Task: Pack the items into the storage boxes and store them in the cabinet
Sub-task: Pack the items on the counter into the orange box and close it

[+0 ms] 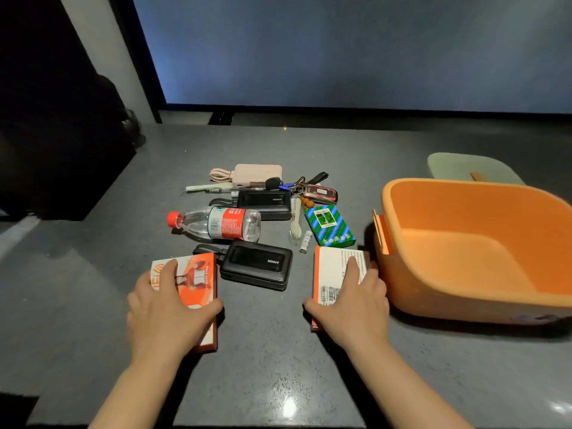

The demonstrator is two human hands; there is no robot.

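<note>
On the grey table my left hand [168, 314] grips an orange printed box [198, 275], thumb on its right edge and fingers over its top. My right hand [356, 308] grips a second orange box [332, 267], white label side up, right beside the empty orange storage box [464, 243]. Between the two boxes lies a black power bank [258, 264]. Behind it lie a water bottle [216, 224] on its side, another black power bank [266, 202], a pink power bank [257, 173], a green-blue packet [329, 226], keys [315, 191] and a small battery [305, 241].
A pale green lid [458, 167] lies behind the storage box at the right. A large dark screen [340, 51] stands along the table's far edge. A dark bulky shape [62, 134] fills the left side beyond the table. A white plastic fork [296, 224] lies among the items.
</note>
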